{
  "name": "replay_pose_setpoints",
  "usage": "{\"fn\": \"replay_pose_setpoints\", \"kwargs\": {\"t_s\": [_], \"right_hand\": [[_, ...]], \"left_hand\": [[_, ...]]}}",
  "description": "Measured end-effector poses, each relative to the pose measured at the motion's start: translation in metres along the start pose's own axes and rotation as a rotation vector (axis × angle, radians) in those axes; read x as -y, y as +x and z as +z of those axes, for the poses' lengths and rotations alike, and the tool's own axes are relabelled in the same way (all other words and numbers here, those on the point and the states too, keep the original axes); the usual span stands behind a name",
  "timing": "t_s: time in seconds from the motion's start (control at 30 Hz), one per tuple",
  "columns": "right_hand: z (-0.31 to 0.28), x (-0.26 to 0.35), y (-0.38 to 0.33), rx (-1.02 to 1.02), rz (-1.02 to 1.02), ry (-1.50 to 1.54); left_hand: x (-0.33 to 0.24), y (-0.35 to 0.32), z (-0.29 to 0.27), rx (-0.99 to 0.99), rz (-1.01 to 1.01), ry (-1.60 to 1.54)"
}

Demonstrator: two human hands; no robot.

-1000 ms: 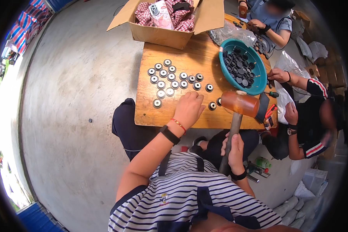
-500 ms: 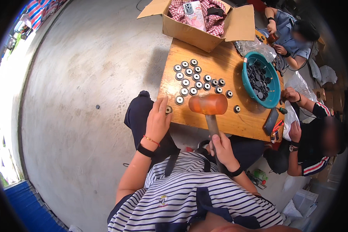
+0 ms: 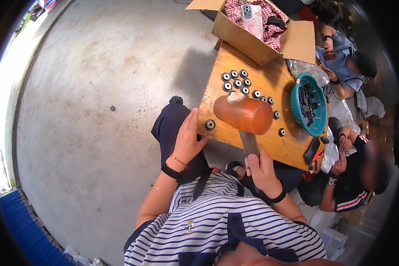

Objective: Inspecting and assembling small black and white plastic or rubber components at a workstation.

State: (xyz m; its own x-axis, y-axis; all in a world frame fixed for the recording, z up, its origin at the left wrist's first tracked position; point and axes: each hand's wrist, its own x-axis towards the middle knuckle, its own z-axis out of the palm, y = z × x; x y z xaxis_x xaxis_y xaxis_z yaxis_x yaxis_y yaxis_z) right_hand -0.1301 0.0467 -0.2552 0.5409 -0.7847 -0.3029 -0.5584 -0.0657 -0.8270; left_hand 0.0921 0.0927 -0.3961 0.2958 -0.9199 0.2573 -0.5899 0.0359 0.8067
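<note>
My right hand grips the handle of a mallet with a translucent orange head. The mallet head is held up over the table and hides some of the parts behind it. At the table's near left corner my left hand lies with fingers stretched and thumb spread, holding nothing. Just beside its thumb and fingers, a round black part with a metal centre sits on the wood. Farther up the table stand several similar black rings with pale centres.
On the wooden table are a teal basin of black rings, an open cardboard box with checked cloth and a phone, and a dark phone. Two people work at the right. A small black piece lies on the floor.
The mallet has risen and looks larger. My left hand, earlier touching the corner part, has drawn off it, thumb apart. The whole view has shifted, so the table appears farther right.
</note>
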Motion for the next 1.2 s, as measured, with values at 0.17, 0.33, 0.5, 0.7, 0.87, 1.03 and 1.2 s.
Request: {"fn": "replay_pose_setpoints", "kwargs": {"t_s": [0.17,0.33,0.5,0.7,0.87,1.03,1.2], "right_hand": [[0.020,-0.044,0.008,0.051,0.058,-0.454],[-0.001,-0.076,-0.008,0.039,0.170,0.143],[-0.026,-0.079,-0.055,-0.219,0.075,0.497],[-0.043,-0.111,-0.094,-0.461,0.119,0.582],[-0.046,-0.112,-0.092,-0.539,0.121,0.617],[-0.039,-0.106,-0.088,-0.503,0.095,0.631],[-0.026,-0.090,-0.068,-0.372,0.071,0.605]], "left_hand": [[-0.008,0.000,0.003,0.011,0.009,0.008],[-0.026,0.010,0.001,0.043,0.109,0.333],[-0.040,0.046,0.023,0.029,0.118,0.376],[-0.124,0.097,0.113,0.111,0.407,0.136],[-0.115,0.099,0.208,0.278,0.527,0.501],[-0.112,0.053,0.156,0.389,0.554,0.631],[-0.082,-0.004,0.059,0.360,0.329,0.595]]}}
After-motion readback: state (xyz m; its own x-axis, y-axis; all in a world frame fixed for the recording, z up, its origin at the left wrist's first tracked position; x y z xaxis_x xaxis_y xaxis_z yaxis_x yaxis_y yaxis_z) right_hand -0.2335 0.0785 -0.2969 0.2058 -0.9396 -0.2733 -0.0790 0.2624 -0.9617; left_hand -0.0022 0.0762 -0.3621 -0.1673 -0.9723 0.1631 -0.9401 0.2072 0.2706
